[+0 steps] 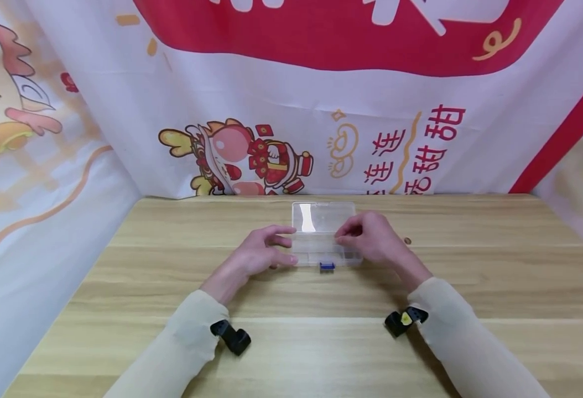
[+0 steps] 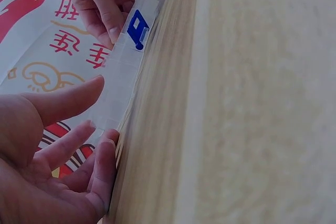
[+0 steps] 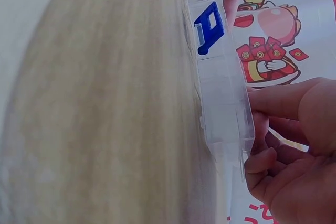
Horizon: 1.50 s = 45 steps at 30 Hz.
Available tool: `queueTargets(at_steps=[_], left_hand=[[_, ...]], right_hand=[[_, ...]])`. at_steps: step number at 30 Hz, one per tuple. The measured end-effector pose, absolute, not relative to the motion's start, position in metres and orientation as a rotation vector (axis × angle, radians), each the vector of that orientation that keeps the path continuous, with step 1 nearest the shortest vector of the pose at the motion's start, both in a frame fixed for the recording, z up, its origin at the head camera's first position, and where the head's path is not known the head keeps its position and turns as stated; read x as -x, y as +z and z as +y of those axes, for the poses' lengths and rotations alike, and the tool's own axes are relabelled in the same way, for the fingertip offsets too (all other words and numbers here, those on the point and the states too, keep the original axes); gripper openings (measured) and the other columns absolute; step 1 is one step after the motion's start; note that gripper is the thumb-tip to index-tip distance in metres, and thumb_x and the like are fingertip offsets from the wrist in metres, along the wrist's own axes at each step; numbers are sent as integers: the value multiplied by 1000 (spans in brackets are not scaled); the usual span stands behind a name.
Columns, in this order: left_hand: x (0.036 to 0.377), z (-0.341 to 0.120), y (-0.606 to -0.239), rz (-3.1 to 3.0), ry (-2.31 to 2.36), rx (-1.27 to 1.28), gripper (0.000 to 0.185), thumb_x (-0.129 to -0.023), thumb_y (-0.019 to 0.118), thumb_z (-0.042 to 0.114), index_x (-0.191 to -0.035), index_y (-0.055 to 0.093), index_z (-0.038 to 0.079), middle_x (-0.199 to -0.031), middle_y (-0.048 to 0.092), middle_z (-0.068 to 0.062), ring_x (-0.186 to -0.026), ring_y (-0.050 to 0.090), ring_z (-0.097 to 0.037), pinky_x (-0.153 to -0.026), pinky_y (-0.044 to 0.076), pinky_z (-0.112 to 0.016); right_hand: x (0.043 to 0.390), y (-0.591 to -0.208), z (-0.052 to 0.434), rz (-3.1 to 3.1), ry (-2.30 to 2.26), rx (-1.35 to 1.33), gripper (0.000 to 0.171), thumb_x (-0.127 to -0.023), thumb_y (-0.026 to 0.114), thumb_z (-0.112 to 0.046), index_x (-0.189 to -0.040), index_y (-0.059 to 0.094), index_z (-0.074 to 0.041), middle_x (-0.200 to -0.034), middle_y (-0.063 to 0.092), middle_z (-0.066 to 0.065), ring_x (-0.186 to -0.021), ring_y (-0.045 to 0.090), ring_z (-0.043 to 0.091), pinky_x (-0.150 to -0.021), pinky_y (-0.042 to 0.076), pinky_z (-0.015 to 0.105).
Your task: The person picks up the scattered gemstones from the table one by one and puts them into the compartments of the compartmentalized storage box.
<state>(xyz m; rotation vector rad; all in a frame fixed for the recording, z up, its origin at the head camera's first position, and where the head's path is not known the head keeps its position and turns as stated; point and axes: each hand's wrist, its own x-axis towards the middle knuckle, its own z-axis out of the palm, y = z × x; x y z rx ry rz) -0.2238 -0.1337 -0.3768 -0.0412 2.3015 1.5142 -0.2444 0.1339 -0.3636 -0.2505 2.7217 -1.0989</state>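
Note:
A clear plastic compartment box (image 1: 313,243) lies on the table with its see-through lid (image 1: 328,215) raised at the back. My left hand (image 1: 264,251) is at the box's left side, fingers apart and relaxed, the fingertips at its edge. Over the right-hand compartments is my right hand (image 1: 371,237), thumb and forefinger brought together and other fingers bent. Whether anything small is between those fingertips is hidden. At the box's front wall stands a small blue piece with a window-like opening (image 3: 209,29), partly clear at one side.
A small brown round thing (image 1: 407,241) lies on the wooden table (image 1: 316,354), right of my right hand. Behind the table hangs a printed white and red cloth (image 1: 251,88). Each sleeve carries a black wrist camera (image 1: 232,337).

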Motion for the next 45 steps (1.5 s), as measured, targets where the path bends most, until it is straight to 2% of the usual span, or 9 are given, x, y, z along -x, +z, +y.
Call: queueTargets(at_steps=[7, 22, 45], left_hand=[[227, -127, -378, 2284, 1523, 16, 63, -89, 86, 19, -146, 62, 35, -136, 68, -1, -115, 62, -24, -85, 55, -30], [221, -142, -383, 2302, 1515, 55, 62, -90, 86, 23, -146, 63, 33, -135, 68, -3, -116, 61, -24, -85, 55, -29], [224, -133, -379, 2310, 1498, 15, 61, -90, 85, 19, -145, 64, 32, -134, 68, -4, -114, 61, -24, -82, 54, -29]], right_hand=[[244, -362, 140, 2748, -1066, 241, 9, -100, 74, -14, -106, 80, -18, -107, 72, 6, -98, 62, 24, -83, 54, 34], [241, -363, 121, 2728, -1032, 278, 8, -99, 74, -15, -103, 80, -17, -102, 73, 3, -95, 62, 22, -83, 54, 34], [241, -360, 129, 2750, -998, 219, 9, -100, 74, -17, -104, 81, -18, -105, 72, 4, -97, 61, 22, -83, 53, 33]])
